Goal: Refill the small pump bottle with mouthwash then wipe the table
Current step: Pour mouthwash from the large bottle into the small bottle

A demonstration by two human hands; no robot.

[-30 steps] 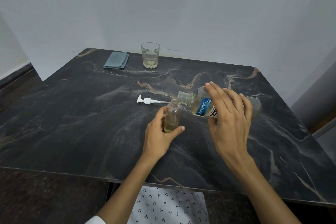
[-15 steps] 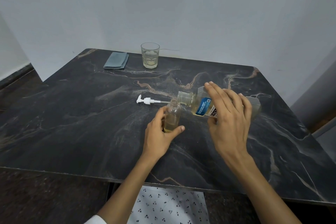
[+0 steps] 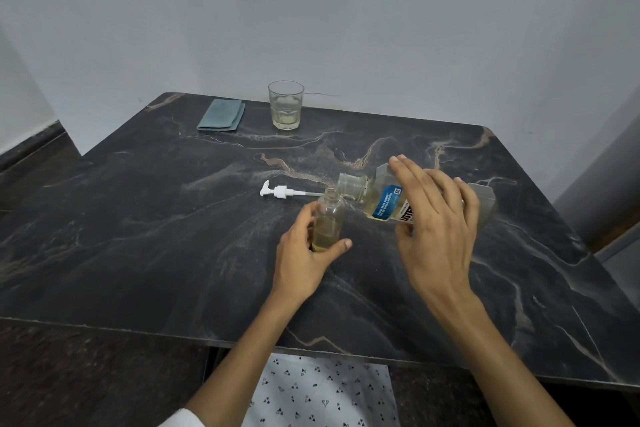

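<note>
left hand (image 3: 304, 253) grips small bottle (image 3: 329, 218) low, light, tippy | right hand (image 3: 436, 218) grasps heavy slick mouthwash bottle (image 3: 384, 201) mid-body

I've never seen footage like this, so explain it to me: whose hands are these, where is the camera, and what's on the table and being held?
There is no machine here. The camera sits on a person's head, looking down at their own hands. The left hand holds a small clear bottle upright on the dark table. The right hand tips a large mouthwash bottle toward its opening. Also on the table: the removed white pump, a folded blue-grey cloth, and a glass holding a little pale liquid.
</note>
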